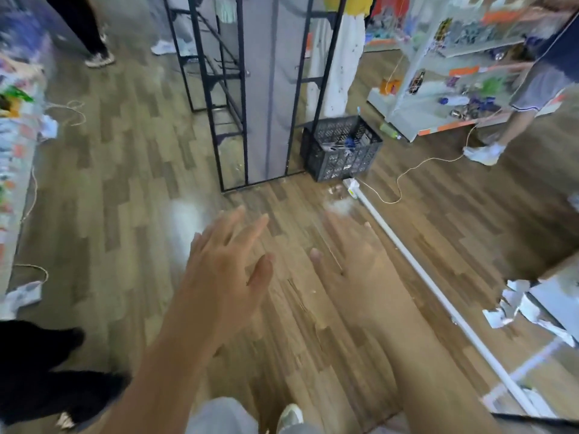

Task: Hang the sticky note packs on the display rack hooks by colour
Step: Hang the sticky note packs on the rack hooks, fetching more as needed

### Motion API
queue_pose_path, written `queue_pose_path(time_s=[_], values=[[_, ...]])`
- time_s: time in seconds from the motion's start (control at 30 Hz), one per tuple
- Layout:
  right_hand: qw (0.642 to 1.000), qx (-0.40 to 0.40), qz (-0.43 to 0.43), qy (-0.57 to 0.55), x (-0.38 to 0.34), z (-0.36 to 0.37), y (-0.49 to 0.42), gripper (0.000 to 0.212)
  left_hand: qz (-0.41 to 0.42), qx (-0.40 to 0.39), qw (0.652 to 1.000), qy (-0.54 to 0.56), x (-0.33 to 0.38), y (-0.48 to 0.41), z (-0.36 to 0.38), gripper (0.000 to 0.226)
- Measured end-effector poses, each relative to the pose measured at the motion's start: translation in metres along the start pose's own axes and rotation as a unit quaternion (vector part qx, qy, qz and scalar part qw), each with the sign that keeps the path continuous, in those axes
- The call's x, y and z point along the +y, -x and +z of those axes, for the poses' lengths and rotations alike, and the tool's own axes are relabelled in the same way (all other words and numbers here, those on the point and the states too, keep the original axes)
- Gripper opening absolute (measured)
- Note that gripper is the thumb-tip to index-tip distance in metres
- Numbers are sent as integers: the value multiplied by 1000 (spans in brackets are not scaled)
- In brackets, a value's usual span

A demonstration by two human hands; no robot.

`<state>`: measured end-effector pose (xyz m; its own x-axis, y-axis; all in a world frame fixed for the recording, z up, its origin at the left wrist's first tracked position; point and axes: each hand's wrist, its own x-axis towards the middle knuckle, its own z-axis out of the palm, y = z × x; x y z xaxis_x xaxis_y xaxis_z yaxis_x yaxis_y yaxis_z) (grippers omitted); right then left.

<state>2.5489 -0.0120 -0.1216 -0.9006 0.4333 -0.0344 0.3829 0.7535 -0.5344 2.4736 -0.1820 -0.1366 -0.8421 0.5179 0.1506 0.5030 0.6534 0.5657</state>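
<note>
Nearest, held out over the brown wood-plank floor (125,198): bare left hand (225,270) with fingers spread straight, gripping nothing; beside it, blurred right hand (354,277), likewise splayed and empty. Farther off, a black slotted plastic crate (341,155) of small goods beside a tall black metal-framed display rack (250,89). No sticky note packs identifiable anywhere; seemingly nothing hung yet, all the sorting left.

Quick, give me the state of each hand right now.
Left hand: open, fingers spread, holding nothing.
Right hand: open, fingers straight, holding nothing, though it is blurred.
</note>
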Motion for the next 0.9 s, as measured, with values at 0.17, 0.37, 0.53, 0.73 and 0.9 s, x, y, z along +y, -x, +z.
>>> queue_pose_path(time_s=[0.17,0.37,0.53,0.73,0.9], values=[[999,25,12,40,-29,24,-104,68,5,38,999,28,-65,-95,-9,57],[998,60,10,21,-95,48,-225,58,12,65,997,49,-141,-218,-54,52],[997,75,-10,13,-144,68,-314,55,31,33,998,53,-186,-305,-82,47],[998,69,-7,5,-174,95,-422,54,46,10,998,51,-241,-412,-92,52],[997,71,-27,-12,-203,116,-540,55,46,37,998,39,-285,-516,-106,50]])
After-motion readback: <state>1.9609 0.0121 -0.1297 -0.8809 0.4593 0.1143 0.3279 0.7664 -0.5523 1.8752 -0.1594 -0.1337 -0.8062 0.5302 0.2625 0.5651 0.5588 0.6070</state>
